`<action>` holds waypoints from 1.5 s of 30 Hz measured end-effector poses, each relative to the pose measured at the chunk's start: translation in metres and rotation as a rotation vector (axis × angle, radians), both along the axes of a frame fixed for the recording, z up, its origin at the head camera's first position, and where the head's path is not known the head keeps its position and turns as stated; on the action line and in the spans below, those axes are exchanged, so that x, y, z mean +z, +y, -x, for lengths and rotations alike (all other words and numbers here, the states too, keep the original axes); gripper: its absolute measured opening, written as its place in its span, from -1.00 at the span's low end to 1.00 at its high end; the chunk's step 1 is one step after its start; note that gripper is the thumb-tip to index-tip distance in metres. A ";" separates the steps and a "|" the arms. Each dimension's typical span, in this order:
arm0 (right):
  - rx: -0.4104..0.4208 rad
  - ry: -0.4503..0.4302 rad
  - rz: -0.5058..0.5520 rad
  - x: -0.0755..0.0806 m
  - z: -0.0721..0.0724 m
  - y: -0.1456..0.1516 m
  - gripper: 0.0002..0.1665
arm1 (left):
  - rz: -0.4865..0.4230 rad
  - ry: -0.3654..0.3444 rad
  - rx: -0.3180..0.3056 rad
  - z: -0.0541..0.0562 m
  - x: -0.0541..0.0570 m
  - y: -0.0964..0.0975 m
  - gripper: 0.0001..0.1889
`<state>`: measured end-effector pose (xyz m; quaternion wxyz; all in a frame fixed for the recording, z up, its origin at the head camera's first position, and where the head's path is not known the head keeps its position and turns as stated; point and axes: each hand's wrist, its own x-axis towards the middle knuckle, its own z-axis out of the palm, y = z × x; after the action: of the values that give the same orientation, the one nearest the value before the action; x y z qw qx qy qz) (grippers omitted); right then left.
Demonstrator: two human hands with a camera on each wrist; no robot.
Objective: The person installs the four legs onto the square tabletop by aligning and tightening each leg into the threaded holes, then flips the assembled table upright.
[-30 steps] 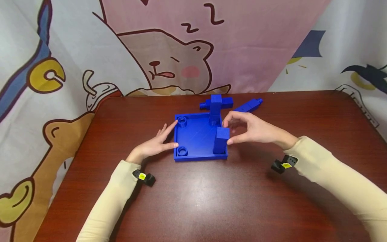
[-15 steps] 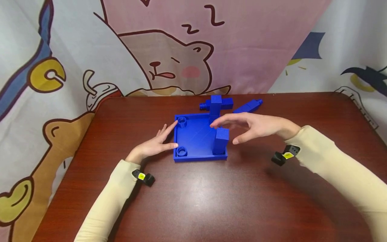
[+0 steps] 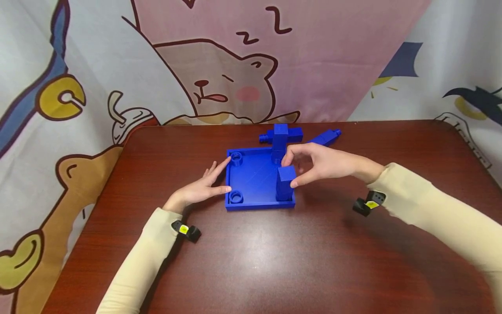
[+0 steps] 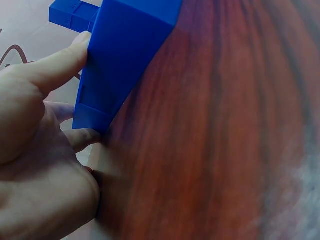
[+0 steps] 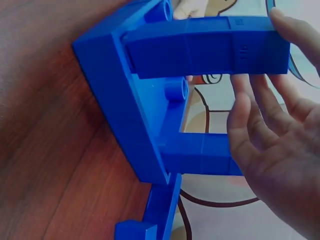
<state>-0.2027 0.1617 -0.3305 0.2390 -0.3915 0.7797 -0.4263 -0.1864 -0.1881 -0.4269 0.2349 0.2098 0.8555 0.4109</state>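
Left of one blue tray point(image 3: 255, 176): left hand point(image 3: 198, 190), fingers straight, touching its wall.
Ring sockets point(image 3: 236, 201): two, left corners.
Upright posts point(image 3: 280, 140): two, right corners.
Loose posts point(image 3: 296, 134): two, lying behind.
Right hand point(image 3: 323, 162): pinching the front upright post point(image 3: 284, 188).

there are four blue posts point(image 3: 285, 187), two visible round sockets point(image 3: 236, 202), one tray point(image 3: 255, 176), one table point(image 3: 255, 257).

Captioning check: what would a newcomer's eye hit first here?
Probably the bright blue tray mid-table, with one post upright at its far right corner and a second post at its near right corner, pinched by the right hand. The left hand touches the tray's left side. Behind the table, the big sleeping bear printed on the cloth also stands out.
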 end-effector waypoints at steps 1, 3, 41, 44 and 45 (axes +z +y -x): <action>-0.020 0.010 0.000 -0.001 -0.001 0.000 -0.57 | -0.002 0.001 0.000 0.000 0.000 0.000 -0.12; -0.047 0.018 0.004 -0.003 -0.004 -0.001 -0.55 | -0.004 -0.002 0.000 0.000 0.000 0.000 -0.12; -0.137 0.366 -0.004 -0.006 -0.019 0.001 -0.47 | 0.006 0.011 -0.013 0.000 0.003 0.001 -0.13; -0.105 0.371 -0.052 -0.001 -0.017 0.005 -0.44 | 0.015 0.001 -0.006 0.001 0.003 0.001 -0.13; -0.089 0.366 -0.069 0.000 -0.016 0.007 -0.43 | 0.017 -0.001 -0.005 0.001 0.003 0.001 -0.13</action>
<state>-0.1867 0.1688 -0.3301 0.0875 -0.4191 0.8409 -0.3312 -0.1872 -0.1868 -0.4237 0.2381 0.2099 0.8584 0.4030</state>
